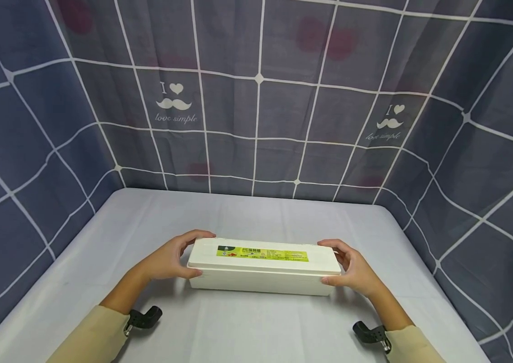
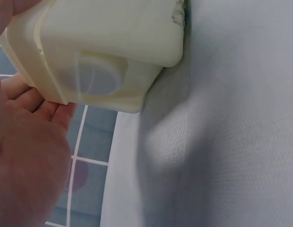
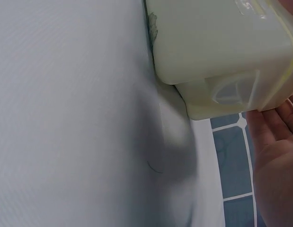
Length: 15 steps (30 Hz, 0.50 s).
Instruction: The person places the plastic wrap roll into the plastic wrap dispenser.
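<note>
A long white cling film box (image 1: 263, 280) with a yellow-green label (image 1: 263, 253) on its lid lies crosswise on the table. At its left end, my left hand (image 1: 167, 259) grips it, thumb at the front and fingers reaching round to the back. My right hand (image 1: 356, 269) holds the opposite end the same way. In the left wrist view, the end of the box (image 2: 113, 35) has a rounded recess with a pale round shape in it. The right wrist view shows a similar recess in the other end (image 3: 222, 42). The box's underside is hidden.
A white cloth (image 1: 256, 327) covers the table. Dark grey curtains (image 1: 233, 108) with white grid lines stand behind it and on both sides. Each wrist carries a black camera mount, one at the left cuff (image 1: 145, 318) and one at the right cuff (image 1: 369, 334).
</note>
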{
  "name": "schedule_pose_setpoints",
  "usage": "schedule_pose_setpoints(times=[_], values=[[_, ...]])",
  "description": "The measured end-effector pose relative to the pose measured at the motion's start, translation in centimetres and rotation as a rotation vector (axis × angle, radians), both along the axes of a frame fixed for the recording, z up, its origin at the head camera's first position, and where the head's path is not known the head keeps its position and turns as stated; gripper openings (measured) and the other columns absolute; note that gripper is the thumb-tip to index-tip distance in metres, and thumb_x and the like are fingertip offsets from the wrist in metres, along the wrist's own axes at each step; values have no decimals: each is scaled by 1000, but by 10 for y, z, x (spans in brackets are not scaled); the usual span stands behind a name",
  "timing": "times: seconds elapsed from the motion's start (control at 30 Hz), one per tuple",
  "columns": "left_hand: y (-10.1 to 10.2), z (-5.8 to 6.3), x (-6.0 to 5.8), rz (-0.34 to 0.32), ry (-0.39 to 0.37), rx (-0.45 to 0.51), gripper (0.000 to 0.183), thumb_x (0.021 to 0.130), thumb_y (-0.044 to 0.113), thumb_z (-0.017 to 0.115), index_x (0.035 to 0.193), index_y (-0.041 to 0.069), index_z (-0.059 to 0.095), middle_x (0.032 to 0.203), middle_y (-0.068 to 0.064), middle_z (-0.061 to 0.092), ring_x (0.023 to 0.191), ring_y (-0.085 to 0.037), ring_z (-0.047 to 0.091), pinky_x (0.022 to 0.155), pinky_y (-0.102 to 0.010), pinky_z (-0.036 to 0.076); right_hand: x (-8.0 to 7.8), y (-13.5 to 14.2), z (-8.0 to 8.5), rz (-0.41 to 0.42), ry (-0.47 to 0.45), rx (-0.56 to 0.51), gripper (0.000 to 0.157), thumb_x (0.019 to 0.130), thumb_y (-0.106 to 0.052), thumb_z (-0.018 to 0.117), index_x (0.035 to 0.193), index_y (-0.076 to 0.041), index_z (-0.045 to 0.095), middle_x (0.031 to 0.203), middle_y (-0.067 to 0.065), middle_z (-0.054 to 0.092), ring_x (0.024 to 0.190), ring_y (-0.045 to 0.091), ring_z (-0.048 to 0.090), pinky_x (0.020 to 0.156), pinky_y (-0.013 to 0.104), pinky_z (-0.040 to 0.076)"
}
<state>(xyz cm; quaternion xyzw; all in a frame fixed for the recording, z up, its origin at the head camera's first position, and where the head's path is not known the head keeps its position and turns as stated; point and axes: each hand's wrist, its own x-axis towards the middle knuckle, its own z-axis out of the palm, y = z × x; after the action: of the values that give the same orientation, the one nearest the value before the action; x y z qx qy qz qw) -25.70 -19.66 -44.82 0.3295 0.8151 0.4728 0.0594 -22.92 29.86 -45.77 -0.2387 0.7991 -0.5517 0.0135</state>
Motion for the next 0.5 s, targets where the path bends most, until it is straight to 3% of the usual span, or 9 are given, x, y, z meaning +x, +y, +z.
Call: schedule_pose_setpoints(times=[0.27,0.5], values=[[0,2,2,-13,-13,2,81,74,22,92,145,19,54,142,3,61,132,-15,52,112,-65,35,-1,2,-3,28,-23,-30,82,69,1,91,141,-4,52,135,16,58,112,11,63,93,17,54],[-3,-1,0,-16,-16,6,83,75,23,92,147,10,51,142,1,60,132,-20,53,112,-69,34,1,4,-6,49,-50,-51,87,70,3,89,146,3,45,137,18,56,114,13,64,92,19,55]])
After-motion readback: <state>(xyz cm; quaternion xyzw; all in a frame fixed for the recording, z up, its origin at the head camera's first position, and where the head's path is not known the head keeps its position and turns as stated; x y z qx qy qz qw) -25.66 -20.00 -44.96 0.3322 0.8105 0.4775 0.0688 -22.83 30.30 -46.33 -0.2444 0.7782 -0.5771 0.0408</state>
